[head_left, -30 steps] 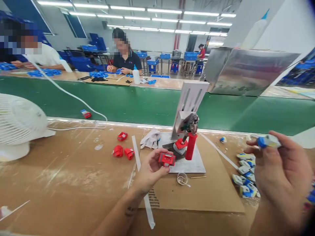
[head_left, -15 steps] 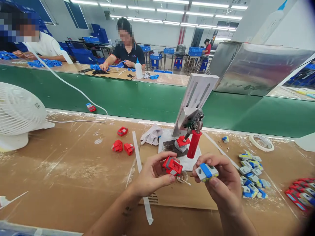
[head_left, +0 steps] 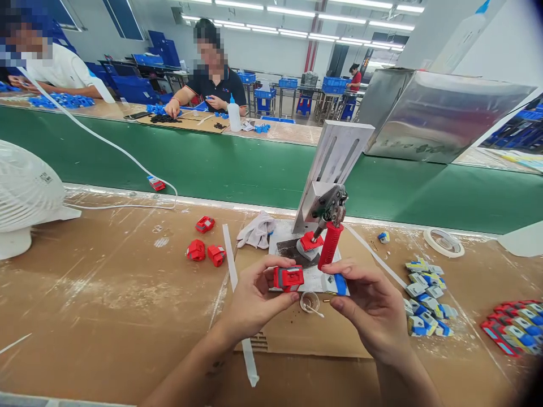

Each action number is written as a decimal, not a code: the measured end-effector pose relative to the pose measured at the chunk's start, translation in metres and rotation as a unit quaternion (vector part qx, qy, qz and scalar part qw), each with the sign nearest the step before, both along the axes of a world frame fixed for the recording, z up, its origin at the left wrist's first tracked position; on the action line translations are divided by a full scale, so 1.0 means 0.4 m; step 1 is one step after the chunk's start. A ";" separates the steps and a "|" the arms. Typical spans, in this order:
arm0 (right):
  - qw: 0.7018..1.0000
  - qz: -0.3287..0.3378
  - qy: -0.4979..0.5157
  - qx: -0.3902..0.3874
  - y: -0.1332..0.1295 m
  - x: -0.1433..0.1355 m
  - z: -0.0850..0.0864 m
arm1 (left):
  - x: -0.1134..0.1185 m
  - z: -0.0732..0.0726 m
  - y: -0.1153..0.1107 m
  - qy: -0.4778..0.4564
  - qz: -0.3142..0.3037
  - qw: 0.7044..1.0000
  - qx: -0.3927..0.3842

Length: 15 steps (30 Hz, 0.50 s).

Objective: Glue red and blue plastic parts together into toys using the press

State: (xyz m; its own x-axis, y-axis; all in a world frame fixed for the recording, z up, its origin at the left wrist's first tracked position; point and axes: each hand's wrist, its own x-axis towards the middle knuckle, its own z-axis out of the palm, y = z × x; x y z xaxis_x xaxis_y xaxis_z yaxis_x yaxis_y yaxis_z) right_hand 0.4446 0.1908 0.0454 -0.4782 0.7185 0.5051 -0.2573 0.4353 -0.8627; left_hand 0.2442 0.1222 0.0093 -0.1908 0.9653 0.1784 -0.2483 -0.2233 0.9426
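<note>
From where I stand, the worker's left hand [head_left: 258, 305] pinches a red plastic housing [head_left: 288, 277] between thumb and fingers, and the right hand [head_left: 375, 305] pinches a blue-and-grey block [head_left: 335, 284] the same way; the two pieces face each other with a gap between, so I'd judge this pair not yet joined. Far out to the right of the grip lie rows of red pieces with blue and grey in them [head_left: 513, 328], which look to me like finished ones. Plenty seems left: a heap of loose blue-and-grey blocks [head_left: 426, 294] lies just right of the right hand, with three red housings [head_left: 195, 250] beyond the left hand to its left. Just past the grip, a toggle clamp [head_left: 333, 206] with a red handle bears down on a red-topped piece [head_left: 311, 242]. Directly below the gap sits a small clear cup [head_left: 302, 305] with a cotton swab [head_left: 316, 312] leaning out, on a cardboard sheet [head_left: 314, 339] laid over the scuffed brown bench [head_left: 127, 294]. A white glove [head_left: 257, 230] lies crumpled beyond the left hand, a tape roll [head_left: 433, 247] beyond the right, and a white fan [head_left: 25, 186] far left. Across the green strip [head_left: 220, 167], a co-worker in a dark shirt [head_left: 224, 90] handles small parts under long ceiling lights [head_left: 288, 12].
</note>
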 end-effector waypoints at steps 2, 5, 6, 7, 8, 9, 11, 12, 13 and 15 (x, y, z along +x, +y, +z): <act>1.000 -0.005 -0.018 0.002 -0.001 0.000 0.002 | 0.000 -0.002 0.000 0.019 0.020 1.000 0.001; 0.999 -0.009 -0.043 -0.011 -0.002 0.002 0.001 | 0.002 -0.005 -0.001 0.032 0.029 0.999 0.011; 0.999 -0.009 -0.046 -0.014 -0.002 0.003 0.001 | 0.003 -0.005 -0.001 0.028 0.025 0.999 0.014; 0.999 -0.007 -0.046 -0.016 -0.002 0.002 0.001 | 0.004 -0.003 -0.002 0.022 0.018 0.999 0.018; 0.999 -0.006 -0.044 -0.020 -0.002 0.002 0.001 | 0.006 -0.002 -0.002 0.015 0.011 1.000 0.023; 0.999 -0.003 -0.043 -0.025 -0.003 0.001 0.001 | 0.007 0.001 -0.003 0.010 0.006 1.000 0.027; 0.998 0.007 -0.043 -0.039 -0.004 -0.002 0.003 | 0.009 0.007 -0.005 0.012 0.004 0.999 0.029; 0.998 0.014 -0.044 -0.045 -0.005 -0.002 0.005 | 0.009 0.011 -0.006 0.018 0.004 0.999 0.027; 0.998 0.020 -0.046 -0.048 -0.005 -0.003 0.006 | 0.009 0.014 -0.008 0.027 0.004 0.999 0.024; 0.998 0.029 -0.046 -0.041 -0.007 -0.002 0.010 | 0.009 0.019 -0.013 0.056 0.002 0.998 0.016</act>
State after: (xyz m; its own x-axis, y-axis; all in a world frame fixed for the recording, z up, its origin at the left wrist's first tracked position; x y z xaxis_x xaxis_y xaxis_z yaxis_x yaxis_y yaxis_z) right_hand 0.4436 0.1879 0.0493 -0.5612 0.7259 0.3977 -0.1987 0.3484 -0.9161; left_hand 0.2478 0.1171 0.0167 -0.1726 0.9580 0.2291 -0.1411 -0.2543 0.9568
